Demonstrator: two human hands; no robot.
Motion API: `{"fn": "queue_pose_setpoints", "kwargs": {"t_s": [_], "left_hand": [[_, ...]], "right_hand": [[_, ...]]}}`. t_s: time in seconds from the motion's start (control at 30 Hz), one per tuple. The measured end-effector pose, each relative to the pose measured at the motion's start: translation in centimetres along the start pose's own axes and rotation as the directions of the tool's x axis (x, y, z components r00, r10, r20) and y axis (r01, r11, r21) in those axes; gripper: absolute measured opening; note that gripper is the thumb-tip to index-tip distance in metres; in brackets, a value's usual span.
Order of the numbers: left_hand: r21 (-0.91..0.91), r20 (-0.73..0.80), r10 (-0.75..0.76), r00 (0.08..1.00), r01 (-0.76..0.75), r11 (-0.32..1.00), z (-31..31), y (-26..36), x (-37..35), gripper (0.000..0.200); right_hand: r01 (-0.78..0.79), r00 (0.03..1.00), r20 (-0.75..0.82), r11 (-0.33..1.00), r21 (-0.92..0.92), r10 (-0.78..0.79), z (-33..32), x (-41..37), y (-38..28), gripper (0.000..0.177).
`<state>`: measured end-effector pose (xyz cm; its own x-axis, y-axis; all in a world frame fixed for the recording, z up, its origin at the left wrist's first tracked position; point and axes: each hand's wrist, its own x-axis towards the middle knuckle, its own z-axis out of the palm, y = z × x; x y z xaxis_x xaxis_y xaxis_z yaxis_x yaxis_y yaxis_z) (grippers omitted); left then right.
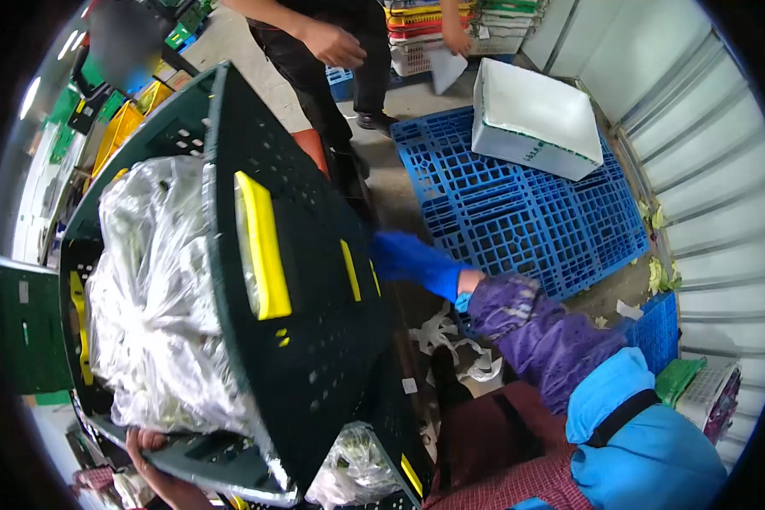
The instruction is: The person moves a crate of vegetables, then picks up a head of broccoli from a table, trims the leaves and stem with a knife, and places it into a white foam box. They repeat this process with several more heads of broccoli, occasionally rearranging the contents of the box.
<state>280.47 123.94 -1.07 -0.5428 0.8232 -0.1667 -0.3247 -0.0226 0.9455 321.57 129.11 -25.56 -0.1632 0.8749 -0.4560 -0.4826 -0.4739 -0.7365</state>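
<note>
A dark green plastic crate (306, 340) with yellow inserts fills the left half of the view, tilted steeply. Inside it sits a clear plastic bag (161, 297) with what look like leafy greens. My left hand (157, 472), bare, has its fingers curled over the crate's lower rim. On the other side, my right hand (408, 262), in a blue glove, is against the crate's side; its fingertips are hidden behind it. Below stands a second dark green crate (404, 425), with another bagged bundle (355, 467) showing in the gap.
A white foam box (535, 119) rests on a blue pallet (518, 221) by the corrugated wall (705, 170). Another person (331, 47) stands at the top, beside stacked coloured crates (412, 38). Plastic scraps (476, 361) and leaf bits (657, 274) litter the floor.
</note>
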Motion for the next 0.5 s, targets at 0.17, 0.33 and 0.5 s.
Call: {"fn": "queue_pose_setpoints", "kwargs": {"t_s": [0.17,0.33,0.5], "left_hand": [[0.651,0.217,0.265,0.939,-0.342,0.678,2.7,0.0,-5.0,0.036],[0.637,0.034,0.155,0.987,-0.141,0.758,4.8,-4.2,-8.6,0.037],[0.647,-0.128,-0.03,0.991,0.106,0.755,4.7,-8.9,-11.6,0.037]], "right_hand": [[-0.052,0.995,-0.101,0.885,-0.462,0.006,-5.4,4.8,13.3,0.035],[-0.258,0.963,-0.221,0.77,-0.584,0.155,-8.1,8.4,19.0,0.044],[0.196,0.938,-0.263,0.971,-0.138,-0.227,-5.3,11.7,22.4,0.06]]}}
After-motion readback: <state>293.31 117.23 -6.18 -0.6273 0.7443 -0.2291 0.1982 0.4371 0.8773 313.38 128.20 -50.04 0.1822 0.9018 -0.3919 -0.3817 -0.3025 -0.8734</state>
